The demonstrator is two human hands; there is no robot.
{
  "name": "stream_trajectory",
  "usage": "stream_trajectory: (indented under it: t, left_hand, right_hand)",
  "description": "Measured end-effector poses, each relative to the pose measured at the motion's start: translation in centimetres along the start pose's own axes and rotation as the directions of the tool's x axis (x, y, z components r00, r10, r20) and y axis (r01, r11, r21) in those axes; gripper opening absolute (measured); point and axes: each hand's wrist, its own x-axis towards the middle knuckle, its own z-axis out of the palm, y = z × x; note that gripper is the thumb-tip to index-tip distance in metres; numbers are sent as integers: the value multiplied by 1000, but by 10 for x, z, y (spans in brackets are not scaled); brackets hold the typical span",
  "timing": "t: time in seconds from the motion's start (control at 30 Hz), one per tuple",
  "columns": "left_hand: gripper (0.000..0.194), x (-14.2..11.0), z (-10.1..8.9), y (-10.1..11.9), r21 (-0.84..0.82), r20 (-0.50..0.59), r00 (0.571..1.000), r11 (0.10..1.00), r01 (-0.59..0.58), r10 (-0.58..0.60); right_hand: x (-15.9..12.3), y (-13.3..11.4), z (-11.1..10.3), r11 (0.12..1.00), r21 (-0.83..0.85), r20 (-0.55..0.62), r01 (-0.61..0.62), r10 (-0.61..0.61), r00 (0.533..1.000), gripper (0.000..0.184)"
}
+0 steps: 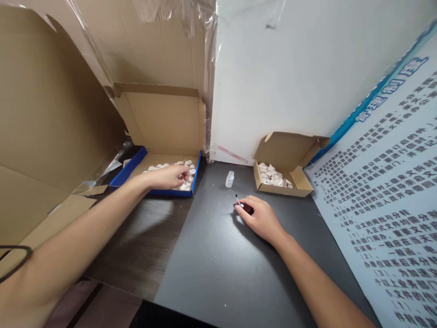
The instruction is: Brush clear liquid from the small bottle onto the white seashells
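- The left hand reaches over the blue-edged cardboard box, fingers curled down toward the thumb with little gap between them; whether a piece is caught at the fingertips, I cannot tell.
- The right hand sits low over the dark grey tabletop, thumb and fingers pinched on the white-capped applicator brush, whose dark tip points away from the wearer, toward the bottle side.
- The step in hand looks like picking among the loose white pieces with the left hand while the right keeps the brush ready.
- The next move would seem to call for a light fingertip grip on a single piece, without dragging its neighbours, and for keeping the wet-looking tip off the table.
- The white pieces are pale, flattish and rounded, rather like shell chips, scattered inside the blue-edged box around the left hand.
- The small clear bottle stands upright beyond the brush, its neck apparently uncapped; how full it is cannot be made out.
- Similar pieces lie heaped at the left of the smaller brown carton.
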Motion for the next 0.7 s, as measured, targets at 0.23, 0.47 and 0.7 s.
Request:
stream_trajectory:
  t: [0.23,0.47,0.7]
  left_hand:
    - [40,-8,-5,-1,-132,-4,996,987,91,-92]
    - [29,-11,-15,-5,-304,-63,997,952,30,-52]
    - [17,-20,12,36,-743,-142,984,646,-177,107]
  right_hand:
    - [0,1,1,999,-1,-21,33,-33,999,20]
    - [-1,3,3,998,-9,-47,61,-62,997,17]
    - [-1,-1,0,998,5,-127,70,-69,989,21]
